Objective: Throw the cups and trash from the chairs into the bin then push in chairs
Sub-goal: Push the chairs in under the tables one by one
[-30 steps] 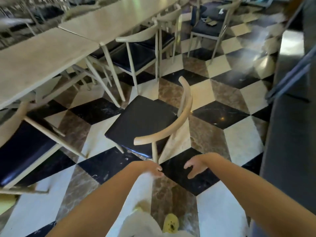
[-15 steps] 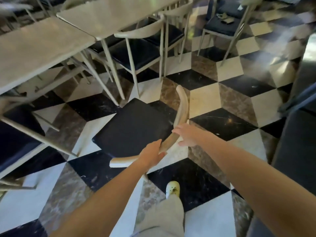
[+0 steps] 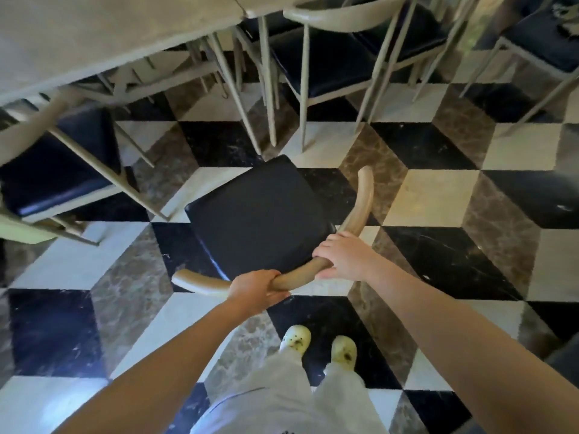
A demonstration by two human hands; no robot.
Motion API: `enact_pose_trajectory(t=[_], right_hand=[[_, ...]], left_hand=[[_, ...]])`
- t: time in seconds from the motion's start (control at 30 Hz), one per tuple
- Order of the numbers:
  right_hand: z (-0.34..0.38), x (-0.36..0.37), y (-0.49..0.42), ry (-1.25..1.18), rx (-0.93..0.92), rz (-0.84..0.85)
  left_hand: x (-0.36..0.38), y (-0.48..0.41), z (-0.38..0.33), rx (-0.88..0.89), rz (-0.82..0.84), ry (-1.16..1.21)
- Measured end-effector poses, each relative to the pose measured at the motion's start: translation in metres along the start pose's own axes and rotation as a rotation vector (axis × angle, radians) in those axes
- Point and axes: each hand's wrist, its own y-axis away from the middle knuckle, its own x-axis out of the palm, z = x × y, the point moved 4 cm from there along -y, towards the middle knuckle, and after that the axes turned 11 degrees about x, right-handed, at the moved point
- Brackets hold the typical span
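Observation:
A chair with a black padded seat (image 3: 260,214) and a curved cream backrest rail (image 3: 360,211) stands on the checkered floor, a little away from the pale table (image 3: 94,42). My left hand (image 3: 255,289) grips the lower left stretch of the rail. My right hand (image 3: 341,256) grips the rail further right, near its bend. The seat is bare; no cups or trash show on it. Its legs are hidden under the seat.
Another black-seated chair (image 3: 59,164) sits at the left, partly under the table. Two more chairs (image 3: 332,54) stand at the top, with a further one (image 3: 545,42) at top right holding small items. My feet (image 3: 319,343) stand just behind the held chair.
Both hands reached forward from empty air and closed on the chair's backrest rail. I stepped closer, and the view tilted down toward the chair and my feet.

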Motion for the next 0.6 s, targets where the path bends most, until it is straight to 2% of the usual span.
enact_pose_trajectory(t=[0.13,0.33,0.6], right_hand=[[-0.022,-0.005,-0.009,0.038,-0.096,0.048],[-0.066,-0.023,-0.022,0.145,-0.209,0.046],[-0.078,-0.026,-0.040,0.187,-0.347,0.038]], left_hand=[[-0.006,0.004,-0.004,-0.071,0.024,0.001],[-0.011,0.004,-0.008,-0.178,0.170,-0.101],[-0.026,-0.005,-0.002,-0.202,0.205,-0.130]])
